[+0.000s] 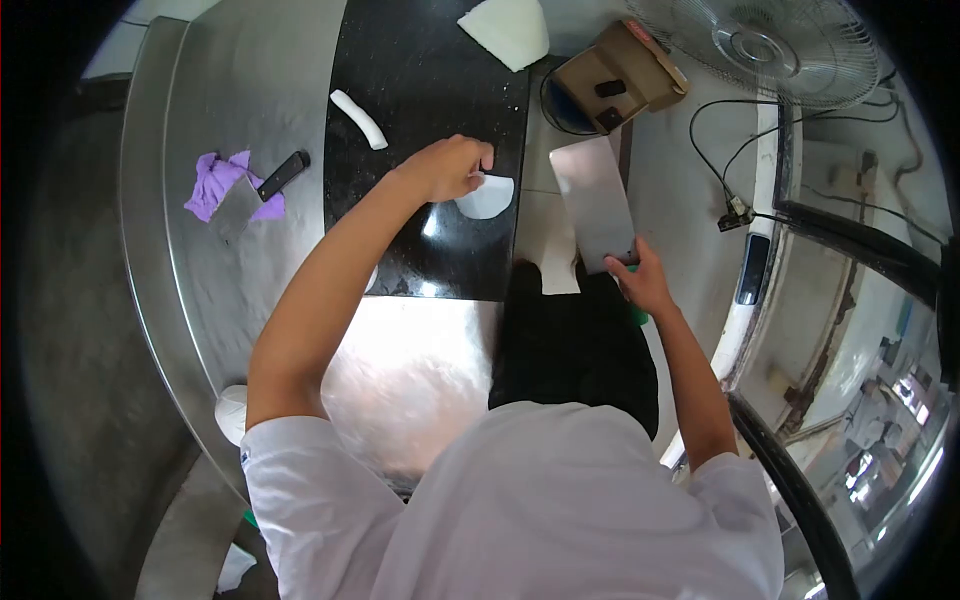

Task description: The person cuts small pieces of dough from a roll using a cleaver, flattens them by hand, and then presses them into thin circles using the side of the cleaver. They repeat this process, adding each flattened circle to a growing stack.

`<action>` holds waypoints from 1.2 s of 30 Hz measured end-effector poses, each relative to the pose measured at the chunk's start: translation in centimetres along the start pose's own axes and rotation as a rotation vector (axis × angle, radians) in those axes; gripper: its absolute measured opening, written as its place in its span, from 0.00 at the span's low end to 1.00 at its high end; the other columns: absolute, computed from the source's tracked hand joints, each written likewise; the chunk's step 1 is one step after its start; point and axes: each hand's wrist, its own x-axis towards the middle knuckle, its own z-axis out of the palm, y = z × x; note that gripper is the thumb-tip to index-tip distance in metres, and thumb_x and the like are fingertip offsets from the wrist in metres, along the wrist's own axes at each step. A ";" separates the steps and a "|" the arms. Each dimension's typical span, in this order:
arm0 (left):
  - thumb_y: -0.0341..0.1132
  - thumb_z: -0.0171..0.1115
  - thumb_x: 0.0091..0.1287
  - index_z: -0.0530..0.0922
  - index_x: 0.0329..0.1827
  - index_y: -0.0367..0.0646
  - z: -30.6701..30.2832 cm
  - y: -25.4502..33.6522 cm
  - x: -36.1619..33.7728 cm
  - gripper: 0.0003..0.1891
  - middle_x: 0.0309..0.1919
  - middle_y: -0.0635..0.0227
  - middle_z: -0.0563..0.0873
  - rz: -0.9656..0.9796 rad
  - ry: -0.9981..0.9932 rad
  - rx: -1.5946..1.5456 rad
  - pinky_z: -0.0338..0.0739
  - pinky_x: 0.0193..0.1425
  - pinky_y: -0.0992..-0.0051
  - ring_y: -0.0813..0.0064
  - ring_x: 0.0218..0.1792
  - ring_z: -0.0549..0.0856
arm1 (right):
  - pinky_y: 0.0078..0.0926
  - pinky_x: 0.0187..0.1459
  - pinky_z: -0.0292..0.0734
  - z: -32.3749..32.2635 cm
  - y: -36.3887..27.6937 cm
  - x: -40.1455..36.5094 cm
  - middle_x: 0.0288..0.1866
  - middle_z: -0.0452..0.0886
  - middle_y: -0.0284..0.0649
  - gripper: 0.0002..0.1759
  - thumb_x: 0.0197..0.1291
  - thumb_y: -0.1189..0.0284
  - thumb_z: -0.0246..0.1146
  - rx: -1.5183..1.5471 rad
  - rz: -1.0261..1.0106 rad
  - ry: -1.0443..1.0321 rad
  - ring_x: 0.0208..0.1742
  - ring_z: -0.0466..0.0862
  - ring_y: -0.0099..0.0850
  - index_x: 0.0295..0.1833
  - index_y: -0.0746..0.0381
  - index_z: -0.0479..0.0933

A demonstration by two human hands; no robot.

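Note:
My left hand (445,168) is over the black work board (425,60), its fingers closed at the upper edge of a flat, rounded white dough piece (487,199). Held in my right hand (643,280) is a cleaver with a wide, rectangular metal blade (593,195), out to the right of the board. A short white dough roll (358,120) lies on the board beyond my left forearm. Farther off, at the board's far right corner, sits a larger white dough lump (505,32). Part of another white thing shows beside my left forearm.
On the steel counter (255,90) to the left are a purple cloth (215,185) and a black-handled tool (284,176). An open cardboard box (610,75), a fan (765,45) and loose cables (735,120) stand at the right. A phone-like object (753,268) rests on the ledge.

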 end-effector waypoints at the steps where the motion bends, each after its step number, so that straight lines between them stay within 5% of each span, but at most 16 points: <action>1: 0.29 0.69 0.64 0.83 0.48 0.37 0.1 0.1 0.1 0.11 0.40 0.51 0.88 -0.037 -0.004 0.016 0.82 0.53 0.62 0.54 0.47 0.89 | 0.26 0.20 0.70 0.4 0.0 -0.1 0.31 0.81 0.37 0.28 0.65 0.67 0.73 0.007 0.001 0.002 0.18 0.75 0.22 0.66 0.65 0.73; 4: 0.30 0.70 0.64 0.86 0.44 0.39 0.7 -0.4 0.6 0.08 0.41 0.54 0.90 -0.109 0.047 -0.016 0.83 0.53 0.62 0.55 0.47 0.90 | 0.30 0.30 0.78 1.4 1.2 -0.5 0.36 0.84 0.42 0.29 0.64 0.66 0.73 -0.018 0.063 -0.041 0.27 0.82 0.29 0.66 0.65 0.73; 6: 0.30 0.69 0.64 0.87 0.43 0.40 0.8 -0.2 0.7 0.07 0.42 0.56 0.91 -0.188 0.039 0.023 0.83 0.53 0.62 0.55 0.47 0.90 | 0.36 0.47 0.81 2.0 2.0 -0.7 0.44 0.86 0.48 0.29 0.63 0.65 0.73 -0.085 -0.098 -0.028 0.42 0.86 0.39 0.66 0.66 0.74; 9: 0.30 0.70 0.63 0.87 0.41 0.42 0.5 1.3 0.4 0.06 0.42 0.59 0.91 -0.287 0.019 0.097 0.83 0.53 0.62 0.55 0.47 0.90 | 0.39 0.58 0.77 2.1 1.6 -1.2 0.51 0.85 0.53 0.29 0.63 0.65 0.73 -0.050 -0.016 -0.076 0.53 0.84 0.45 0.65 0.66 0.75; 16: 0.28 0.74 0.54 0.83 0.34 0.45 1.8 1.5 -0.2 0.08 0.40 0.65 0.86 -0.072 0.059 0.459 0.82 0.52 0.61 0.59 0.49 0.87 | 0.38 0.59 0.77 1.5 2.1 -1.0 0.53 0.86 0.53 0.29 0.63 0.65 0.73 -0.020 -0.013 -0.039 0.55 0.86 0.45 0.64 0.68 0.76; 25: 0.18 0.67 0.49 0.78 0.31 0.44 0.4 1.3 -1.7 0.11 0.39 0.66 0.83 0.239 0.019 0.283 0.72 0.55 0.63 0.61 0.52 0.81 | 0.36 0.58 0.78 0.3 1.6 -1.1 0.52 0.87 0.53 0.27 0.63 0.66 0.74 -0.006 -0.085 0.016 0.55 0.87 0.45 0.63 0.69 0.76; 36: 0.25 0.75 0.50 0.83 0.39 0.45 0.4 1.3 -2.0 0.13 0.41 0.67 0.82 0.270 -0.030 0.397 0.73 0.59 0.62 0.63 0.53 0.82 | 0.39 0.57 0.79 1.3 2.7 -1.0 0.52 0.86 0.57 0.31 0.61 0.66 0.74 -0.001 -0.216 0.027 0.53 0.87 0.49 0.65 0.70 0.74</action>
